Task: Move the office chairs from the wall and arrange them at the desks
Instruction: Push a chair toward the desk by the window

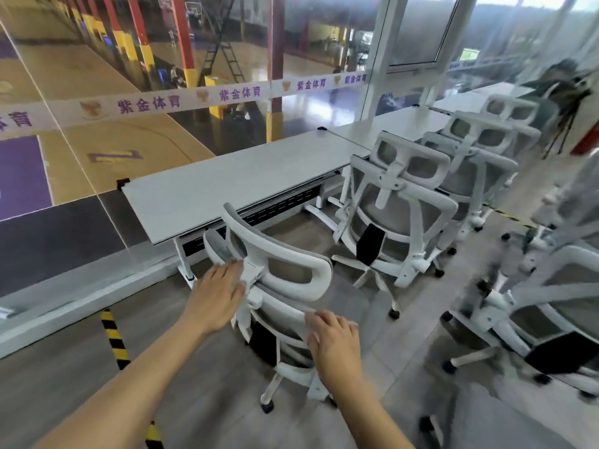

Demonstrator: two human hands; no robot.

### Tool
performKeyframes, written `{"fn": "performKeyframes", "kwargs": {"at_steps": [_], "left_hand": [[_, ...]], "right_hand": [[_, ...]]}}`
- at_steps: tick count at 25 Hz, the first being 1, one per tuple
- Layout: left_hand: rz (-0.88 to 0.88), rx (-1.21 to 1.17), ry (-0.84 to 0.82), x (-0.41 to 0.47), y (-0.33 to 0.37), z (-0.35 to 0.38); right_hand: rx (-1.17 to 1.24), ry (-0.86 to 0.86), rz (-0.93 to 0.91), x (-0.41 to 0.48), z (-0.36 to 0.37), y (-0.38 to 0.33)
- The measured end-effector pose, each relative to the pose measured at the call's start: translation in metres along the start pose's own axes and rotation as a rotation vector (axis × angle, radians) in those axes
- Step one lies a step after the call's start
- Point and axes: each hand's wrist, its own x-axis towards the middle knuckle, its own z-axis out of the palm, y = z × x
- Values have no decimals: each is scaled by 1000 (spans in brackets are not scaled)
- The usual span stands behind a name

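White desks (pixel 227 179) along glass wall (pixel 97 53)

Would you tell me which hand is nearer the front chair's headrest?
Left. The left hand touches the headrest's lower left edge; the right hand grips the backrest top, below and right of it.

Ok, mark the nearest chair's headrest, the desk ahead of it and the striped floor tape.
nearest chair's headrest (pixel 280 247): head view, on its white upper frame.
desk (pixel 227 179): head view, on the bare white top.
striped floor tape (pixel 114 338): head view, midway along the yellow-and-black strip.
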Motion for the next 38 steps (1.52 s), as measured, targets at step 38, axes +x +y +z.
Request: {"fn": "performKeyframes", "kwargs": {"at_steps": [38], "left_hand": [[-335, 51, 147, -5, 157, 130]], "right_hand": [[84, -43, 57, 115, -31, 250]]}}
